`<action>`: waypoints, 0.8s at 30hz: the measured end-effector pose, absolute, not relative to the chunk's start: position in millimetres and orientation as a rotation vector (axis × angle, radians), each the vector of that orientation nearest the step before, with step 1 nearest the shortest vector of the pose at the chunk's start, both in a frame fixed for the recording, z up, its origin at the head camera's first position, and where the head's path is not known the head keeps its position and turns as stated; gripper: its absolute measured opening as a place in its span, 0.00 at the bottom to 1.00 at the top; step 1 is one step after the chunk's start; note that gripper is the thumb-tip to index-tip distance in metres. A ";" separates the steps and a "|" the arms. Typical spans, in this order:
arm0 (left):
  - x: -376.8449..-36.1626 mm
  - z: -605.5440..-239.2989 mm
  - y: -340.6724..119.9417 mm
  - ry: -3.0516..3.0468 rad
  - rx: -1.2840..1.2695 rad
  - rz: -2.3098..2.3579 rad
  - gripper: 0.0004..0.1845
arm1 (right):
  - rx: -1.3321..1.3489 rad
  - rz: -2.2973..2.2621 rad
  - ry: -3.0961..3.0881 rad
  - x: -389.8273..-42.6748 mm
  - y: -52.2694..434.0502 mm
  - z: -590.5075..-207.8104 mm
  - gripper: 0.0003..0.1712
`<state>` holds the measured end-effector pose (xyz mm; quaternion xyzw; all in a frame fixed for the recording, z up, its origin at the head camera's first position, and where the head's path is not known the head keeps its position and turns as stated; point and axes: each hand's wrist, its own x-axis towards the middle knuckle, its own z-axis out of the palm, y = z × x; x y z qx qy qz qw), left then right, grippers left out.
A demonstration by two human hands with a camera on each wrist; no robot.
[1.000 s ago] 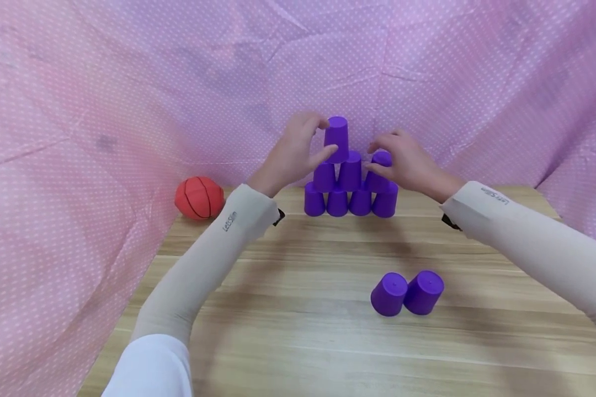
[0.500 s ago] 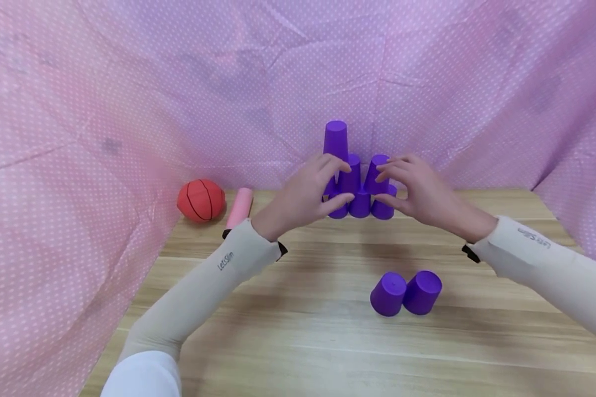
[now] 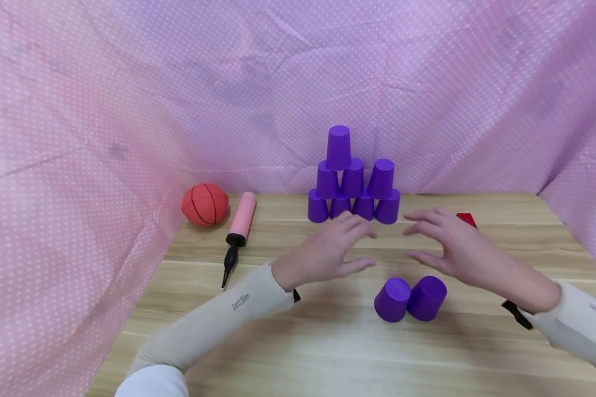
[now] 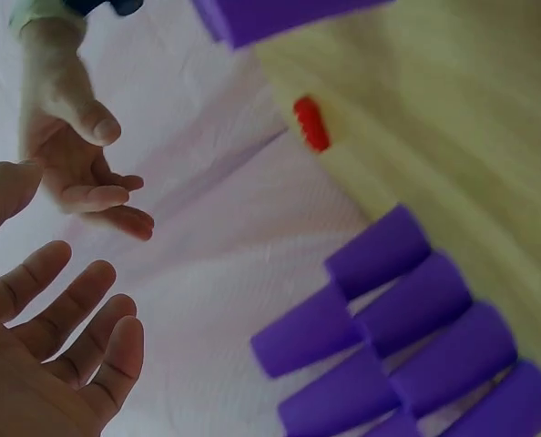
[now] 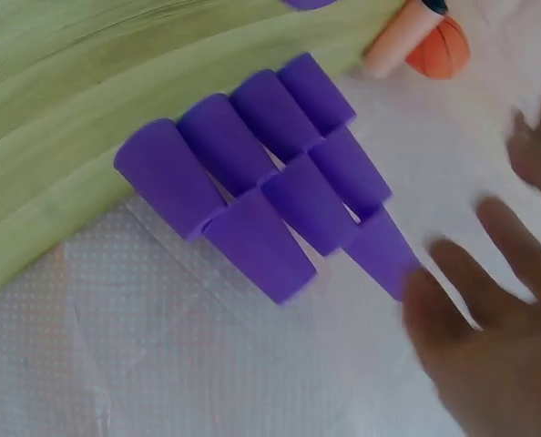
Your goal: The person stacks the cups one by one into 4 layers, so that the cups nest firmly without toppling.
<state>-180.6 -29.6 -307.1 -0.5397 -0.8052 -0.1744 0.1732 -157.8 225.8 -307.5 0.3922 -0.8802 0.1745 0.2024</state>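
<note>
**Two hands hover between a cup pyramid and two loose cups**

A pale wooden table [image 3: 298,342] stands walled in by pink cloth with white dots [image 3: 104,110]. At its far edge rises a pyramid of upside-down purple plastic cups [image 3: 352,182]: four cups on the table, three on those, and one purple cup [image 3: 339,146] on top, set left of centre. Nearer the person, two loose purple plastic cups [image 3: 409,299] lie tilted on the table, touching each other.

The left hand [image 3: 325,252] hangs over the table between the pyramid and the loose pair, fingers spread and relaxed, gripping nothing. The right hand [image 3: 452,247] faces it, apart from it, fingers likewise loose and empty, just above and beyond the two loose cups. Neither hand touches a cup. Both arms wear beige sleeves [image 3: 213,325].

At the far left lie a small orange basketball [image 3: 205,204] and, just beside it, a pink hand pump with a black nozzle [image 3: 238,227]. Behind the right hand a small red object [image 3: 466,219] shows partly; what it is cannot be made out.
</note>
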 end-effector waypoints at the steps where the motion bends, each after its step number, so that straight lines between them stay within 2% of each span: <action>1: -177.6 -312.7 -26.9 -2.310 -1.547 -0.471 0.22 | 1.090 0.465 -2.512 -152.0 229.3 -309.6 0.20; 11: -162.4 -356.1 -5.7 -2.457 -1.670 -0.301 0.24 | 1.026 0.412 -2.737 -115.7 256.9 -339.2 0.22; 24: -156.6 -377.7 14.4 -2.497 -1.698 -0.442 0.20 | 1.028 0.542 -2.686 -106.1 258.7 -360.9 0.23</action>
